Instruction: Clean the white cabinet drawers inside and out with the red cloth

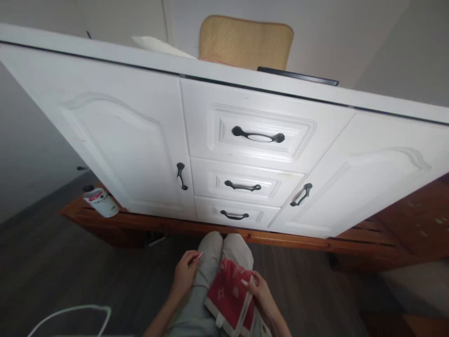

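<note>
- The right hand (258, 286) rested on a red cloth with a pale pattern and a white edge (229, 299), its fingers curled over the cloth's right border and gripping it.
- That red cloth lay across the person's right thigh, on light grey trousers (213, 255), at the bottom middle of the view.
- The left hand (184, 274) lay on the left thigh, fingers bent loosely inward and holding nothing; its fingertips (196, 256) touched the trouser fabric, just beside the cloth but apart from it.
- The person's knees pointed toward a white wooden cabinet with panelled doors (115, 140), which stood close in front and filled most of the view.
- Three white drawers sat stacked in the cabinet's middle; the top drawer carried a black handle with a white oval centre (258, 136), and the two below had thin black bar handles (242, 186).
- A black door handle (181, 176) sat on the left door and another (301, 195) on the right door, all doors and drawers shut.
- A tan padded chair back (245, 42) showed above the cabinet top, with a flat black object (298, 76) beside it.
- A white cylindrical can with a red label and dark cap (100, 200) stood on the reddish-brown wooden base (168, 227) by the cabinet's left lower corner.
- The floor was dark grey wood-look planks (70, 271), with a thin white curved loop (70, 313) near the bottom left.
</note>
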Demonstrator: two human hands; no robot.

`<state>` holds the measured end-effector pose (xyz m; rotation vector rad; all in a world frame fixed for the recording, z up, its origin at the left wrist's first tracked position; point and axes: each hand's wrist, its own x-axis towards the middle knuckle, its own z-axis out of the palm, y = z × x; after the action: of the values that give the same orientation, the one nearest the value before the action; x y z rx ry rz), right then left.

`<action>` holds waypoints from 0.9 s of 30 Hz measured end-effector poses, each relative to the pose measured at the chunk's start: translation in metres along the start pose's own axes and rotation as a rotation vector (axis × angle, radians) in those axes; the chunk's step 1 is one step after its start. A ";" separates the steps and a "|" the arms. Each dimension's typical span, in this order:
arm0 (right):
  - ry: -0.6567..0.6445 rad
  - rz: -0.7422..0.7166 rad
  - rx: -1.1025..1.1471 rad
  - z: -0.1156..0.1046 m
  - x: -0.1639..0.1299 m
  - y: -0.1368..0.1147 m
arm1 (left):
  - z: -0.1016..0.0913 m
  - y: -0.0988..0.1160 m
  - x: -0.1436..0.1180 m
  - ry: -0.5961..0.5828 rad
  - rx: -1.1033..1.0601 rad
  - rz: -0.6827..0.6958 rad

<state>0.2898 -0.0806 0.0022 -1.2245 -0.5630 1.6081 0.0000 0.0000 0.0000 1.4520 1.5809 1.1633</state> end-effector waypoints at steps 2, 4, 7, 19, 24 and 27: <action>0.078 0.022 0.188 0.005 -0.001 0.008 | -0.002 0.010 -0.009 -0.034 0.004 0.006; 0.136 0.047 0.332 0.010 -0.002 0.015 | 0.000 0.024 -0.017 -0.064 -0.006 0.008; 0.186 0.097 0.460 0.017 -0.004 0.018 | 0.009 0.051 -0.021 -0.088 -0.049 0.019; 0.131 0.401 0.541 -0.003 -0.001 0.035 | 0.023 0.164 0.019 -0.135 -0.162 0.223; 0.096 0.337 0.411 0.011 -0.012 0.034 | 0.020 0.213 0.058 -0.072 -0.055 0.519; 0.083 0.371 0.433 0.018 -0.013 0.031 | 0.024 0.243 0.089 -0.021 0.030 0.646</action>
<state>0.2608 -0.1008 -0.0102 -1.0976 0.0780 1.8524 0.0994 0.0855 0.2238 2.0688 1.1364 1.4641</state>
